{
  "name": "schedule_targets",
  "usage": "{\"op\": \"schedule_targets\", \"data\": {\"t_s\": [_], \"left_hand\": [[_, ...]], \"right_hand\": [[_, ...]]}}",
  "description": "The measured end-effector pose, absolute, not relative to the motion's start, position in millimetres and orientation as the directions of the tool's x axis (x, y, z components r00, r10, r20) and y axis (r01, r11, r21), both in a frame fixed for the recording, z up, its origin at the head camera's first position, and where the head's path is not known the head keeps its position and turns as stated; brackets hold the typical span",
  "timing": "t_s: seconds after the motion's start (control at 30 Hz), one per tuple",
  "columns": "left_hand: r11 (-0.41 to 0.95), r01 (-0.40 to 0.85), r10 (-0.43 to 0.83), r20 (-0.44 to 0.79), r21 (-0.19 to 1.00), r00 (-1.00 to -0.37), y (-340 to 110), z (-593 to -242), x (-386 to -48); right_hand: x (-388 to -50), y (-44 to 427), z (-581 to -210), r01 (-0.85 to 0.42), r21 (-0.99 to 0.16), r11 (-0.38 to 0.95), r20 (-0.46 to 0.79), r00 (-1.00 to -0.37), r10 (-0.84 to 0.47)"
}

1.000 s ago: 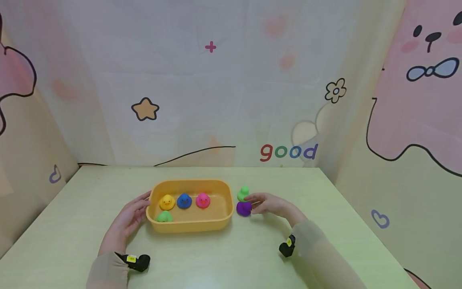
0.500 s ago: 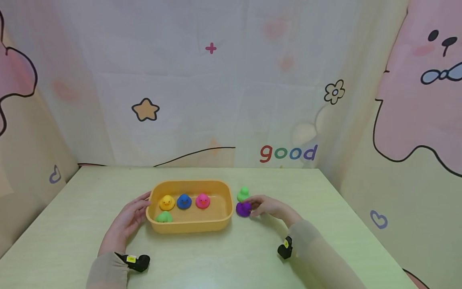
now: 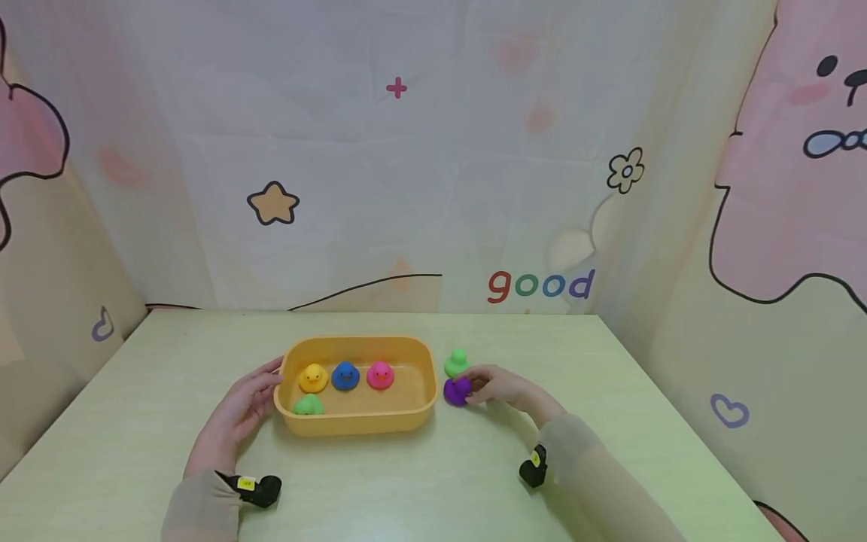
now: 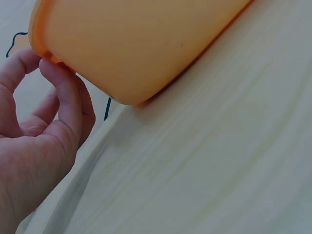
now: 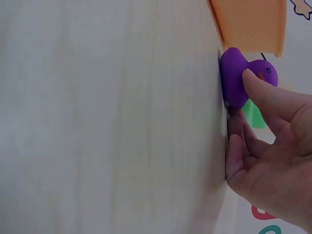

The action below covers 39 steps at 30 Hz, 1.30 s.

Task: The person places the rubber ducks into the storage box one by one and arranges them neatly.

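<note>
Head view: one orange tub (image 3: pixel 359 426), oblong with rounded corners, set upright on a pale table (image 3: pixel 406 497). Contents, four toy ducks: a yellow duck (image 3: pixel 313 379), a blue duck (image 3: pixel 345 376) and a pink duck (image 3: pixel 381 376) in a row from left to right; a light green duck (image 3: pixel 308 406) in the near left corner, its lower part hidden by the tub wall. Outside the tub, just beyond its right end: a purple duck (image 3: pixel 456 392), with a bright green duck (image 3: pixel 457 363) directly behind; contact between the two cannot be told. Left hand (image 3: pixel 245 406) at the tub's left end, fingers on the rim. Right hand (image 3: pixel 503 385) at the purple duck's right side, holding it. Two beige sleeves (image 3: pixel 603 474), each with a small black camera (image 3: pixel 260 491) at the wrist. Backdrop (image 3: pixel 440 165): printed cloth with star, flower and the coloured word "good" (image 3: pixel 542 285).

Left wrist view: thumb and finger of the left hand, set narrow, pinching the tub's rim; the outer wall fills the upper part.

Right wrist view: right thumb laid on the purple duck's side near the neck, other fingers curled at its far side; duck's base at the table surface. Bright green duck partly visible behind the fingers.
</note>
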<state>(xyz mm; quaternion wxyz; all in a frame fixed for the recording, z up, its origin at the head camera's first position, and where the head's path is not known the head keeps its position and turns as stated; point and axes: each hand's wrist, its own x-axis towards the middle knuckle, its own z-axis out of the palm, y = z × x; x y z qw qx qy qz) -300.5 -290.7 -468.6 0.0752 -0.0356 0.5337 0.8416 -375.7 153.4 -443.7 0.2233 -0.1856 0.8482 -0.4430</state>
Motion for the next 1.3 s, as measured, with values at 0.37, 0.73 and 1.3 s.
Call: {"op": "schedule_targets", "data": {"t_s": [0.37,0.73,1.3], "left_hand": [[-0.416,-0.145,0.100,-0.114,0.898,-0.989,-290,-467,-299],[-0.418,-0.152,0.090,-0.125,0.896,-0.988,-290,-467,-299],[-0.398,-0.159,0.080,-0.139,0.903,-0.987,-290,-466,-300]], "right_hand": [[-370,157,-436,-0.044,-0.870,0.492,-0.243,-0.830,-0.503],[-365,155,-427,0.143,-0.954,0.264,-0.272,-0.784,-0.558],[-365,149,-419,0.148,-0.976,0.160,-0.206,-0.867,-0.454]]}}
